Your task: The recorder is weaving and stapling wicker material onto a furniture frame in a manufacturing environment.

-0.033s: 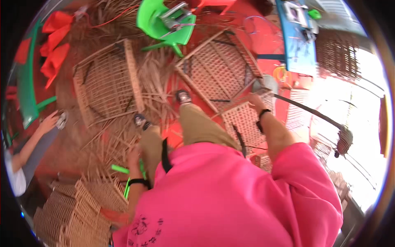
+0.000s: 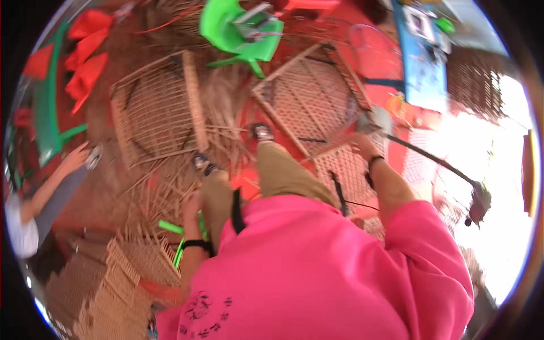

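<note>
My right hand [image 2: 364, 146] is closed on the upper edge of a woven lattice panel [image 2: 338, 163], which has a dark strap on it. Just beyond it lies a larger woven panel in a wooden frame [image 2: 309, 96]. My left hand [image 2: 192, 207] hangs low beside my left leg, near some bright green bars [image 2: 170, 227]; its fingers are blurred, and I cannot make out whether it holds anything. Another framed woven panel [image 2: 161, 107] lies ahead on the left, past my feet.
Loose strips [image 2: 153, 190] litter the red floor. A green chair [image 2: 241, 31] carrying a metal object stands ahead. A blue table [image 2: 422, 71] is at the far right. Woven panels [image 2: 116, 289] are piled at the lower left, and a person's arm [image 2: 48, 187] reaches in there.
The whole view has shifted slightly, so the panels and chair appear a little further right. My right hand stays on the panel edge.
</note>
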Motion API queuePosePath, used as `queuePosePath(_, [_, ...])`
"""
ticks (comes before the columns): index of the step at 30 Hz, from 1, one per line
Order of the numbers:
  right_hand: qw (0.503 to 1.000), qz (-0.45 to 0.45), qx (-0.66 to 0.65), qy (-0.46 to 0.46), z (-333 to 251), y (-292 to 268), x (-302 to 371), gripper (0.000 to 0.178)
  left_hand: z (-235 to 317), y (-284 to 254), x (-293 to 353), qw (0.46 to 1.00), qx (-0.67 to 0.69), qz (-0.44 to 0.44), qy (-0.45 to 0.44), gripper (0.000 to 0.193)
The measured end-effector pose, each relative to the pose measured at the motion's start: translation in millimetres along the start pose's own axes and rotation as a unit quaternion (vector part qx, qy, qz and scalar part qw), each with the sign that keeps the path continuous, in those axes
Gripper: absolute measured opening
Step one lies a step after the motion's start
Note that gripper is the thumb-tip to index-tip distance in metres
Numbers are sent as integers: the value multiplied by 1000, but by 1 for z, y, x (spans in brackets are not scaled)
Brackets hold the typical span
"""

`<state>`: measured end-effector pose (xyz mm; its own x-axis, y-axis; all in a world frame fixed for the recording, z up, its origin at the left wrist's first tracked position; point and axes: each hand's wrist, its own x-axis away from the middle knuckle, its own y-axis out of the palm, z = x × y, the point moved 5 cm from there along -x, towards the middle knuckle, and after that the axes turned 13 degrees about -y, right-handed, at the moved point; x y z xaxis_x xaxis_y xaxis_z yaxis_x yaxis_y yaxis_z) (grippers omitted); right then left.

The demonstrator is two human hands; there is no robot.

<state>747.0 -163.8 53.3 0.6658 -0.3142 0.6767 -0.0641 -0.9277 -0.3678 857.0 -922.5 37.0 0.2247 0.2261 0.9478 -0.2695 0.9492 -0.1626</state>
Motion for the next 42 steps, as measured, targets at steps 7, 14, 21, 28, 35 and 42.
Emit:
queuePosePath(7, [989, -1, -19, 144, 23, 11, -34, 47, 57, 44, 69, 983, -9, 162, 87, 22])
queuePosePath(14, [983, -185, -5, 21, -69, 107, -30, 51, -1, 26, 86, 972, 27, 223, 73, 27])
queuePosePath(21, [973, -224, 40, 37, -111, 110, -28, 43, -88, 33, 97, 965, 84, 247, -18, 27])
queuePosePath(28, [982, -115, 143, 44, -156, 77, -65, 18, -226, 37, 108, 937, 220, 264, -67, 29])
queuePosePath(35, [947, -276, 154, -50, -238, 274, -10, 38, -414, 90, 164, 837, 429, 297, -163, 21])
queuePosePath(42, [719, -580, 333, -189, -248, 486, 194, 51, -482, 162, 239, 719, 566, 340, -216, 19])
